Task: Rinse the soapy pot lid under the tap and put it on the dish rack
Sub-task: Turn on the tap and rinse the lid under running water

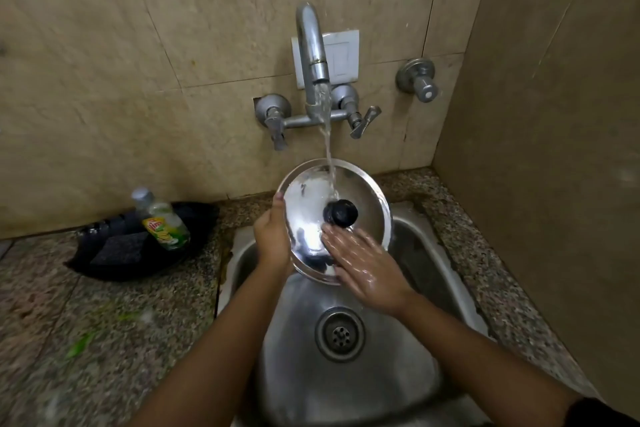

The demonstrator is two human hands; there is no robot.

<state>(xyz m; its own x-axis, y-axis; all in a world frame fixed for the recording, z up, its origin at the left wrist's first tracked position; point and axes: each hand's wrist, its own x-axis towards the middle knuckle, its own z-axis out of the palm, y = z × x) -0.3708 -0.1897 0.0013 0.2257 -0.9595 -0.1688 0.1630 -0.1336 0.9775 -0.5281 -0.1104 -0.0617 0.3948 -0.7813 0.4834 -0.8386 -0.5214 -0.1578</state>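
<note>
Left hand [273,236]: fingers clasp the pot lid [363,191] at its rim; best held tilted.
Right hand [367,267]: fingers flat on the lid below the knob [340,212]; sweep outward under the tap [311,45] stream.

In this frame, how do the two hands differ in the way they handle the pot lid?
The left hand grips the pot lid at its left rim, while the right hand lies on its top face beside the black knob. The left hand curls round the edge; the right hand's fingers are straight and spread. Both touch the lid over the sink.
</note>
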